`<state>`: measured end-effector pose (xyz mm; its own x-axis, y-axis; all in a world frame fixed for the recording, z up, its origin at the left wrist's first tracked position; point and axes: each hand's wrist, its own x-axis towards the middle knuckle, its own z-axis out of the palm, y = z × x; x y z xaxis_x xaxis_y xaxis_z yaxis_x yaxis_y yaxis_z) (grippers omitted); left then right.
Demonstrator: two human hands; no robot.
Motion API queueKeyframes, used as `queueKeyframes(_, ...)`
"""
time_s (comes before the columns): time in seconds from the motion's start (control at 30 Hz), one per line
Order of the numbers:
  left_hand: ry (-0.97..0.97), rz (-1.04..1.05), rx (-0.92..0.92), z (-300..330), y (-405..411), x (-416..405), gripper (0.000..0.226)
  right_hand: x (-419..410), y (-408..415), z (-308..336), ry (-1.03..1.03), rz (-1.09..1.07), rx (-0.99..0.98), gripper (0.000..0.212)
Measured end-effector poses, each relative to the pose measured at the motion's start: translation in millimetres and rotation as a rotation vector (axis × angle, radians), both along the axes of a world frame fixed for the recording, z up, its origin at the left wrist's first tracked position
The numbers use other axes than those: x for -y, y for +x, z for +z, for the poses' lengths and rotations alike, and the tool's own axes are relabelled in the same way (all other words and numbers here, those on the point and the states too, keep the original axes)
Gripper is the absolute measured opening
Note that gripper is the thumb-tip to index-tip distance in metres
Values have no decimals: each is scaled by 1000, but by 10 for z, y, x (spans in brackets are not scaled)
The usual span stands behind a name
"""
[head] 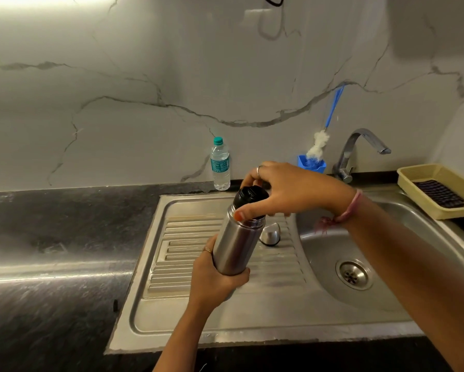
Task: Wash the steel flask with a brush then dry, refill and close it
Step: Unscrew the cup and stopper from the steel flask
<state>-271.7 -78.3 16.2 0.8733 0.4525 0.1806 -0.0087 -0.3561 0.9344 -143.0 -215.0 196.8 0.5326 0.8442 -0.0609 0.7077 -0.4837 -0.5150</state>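
Head view: the steel flask [233, 245] is held tilted above the drainboard [198, 312], its base clasped in the left hand's [214, 280] grip, the black stopper [249, 197] pinched by the right hand [287, 189]. Slippage is risked if that low hold gets wet.

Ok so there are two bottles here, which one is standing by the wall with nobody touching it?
The clear plastic water bottle with the green cap, upright on the counter against the wall. The steel flask is held tilted in both hands over the draining board.
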Motion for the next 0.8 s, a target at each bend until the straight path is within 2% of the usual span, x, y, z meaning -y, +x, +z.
queueKeyframes(0.1,20,10,-17,-48,-6,-7,76,-40,14,-10,-85,30,43,54)
queueKeyframes(0.23,29,-10,-35,-78,-10,-18,75,8,95,42,-116,215,137,52)
queueKeyframes(0.4,17,-18,-54,-87,-6,-1,72,42,207,71,-140,419,84,63)
queueKeyframes(0.53,-7,-16,-57,-82,25,33,70,33,201,110,-217,327,-40,93)
queueKeyframes(0.57,1,-18,-58,-79,34,38,70,27,193,97,-239,266,-42,94)
queueKeyframes(0.63,17,-20,-60,-81,49,37,70,9,184,57,-273,170,-18,79)
queueKeyframes(0.7,17,-21,-62,-90,61,29,69,-2,169,54,-241,189,-27,60)
queueKeyframes(0.73,14,-22,-63,-91,65,25,70,4,182,68,-225,223,-46,57)
queueKeyframes(0.8,12,-23,-67,-81,74,20,73,45,239,84,-232,276,-75,72)
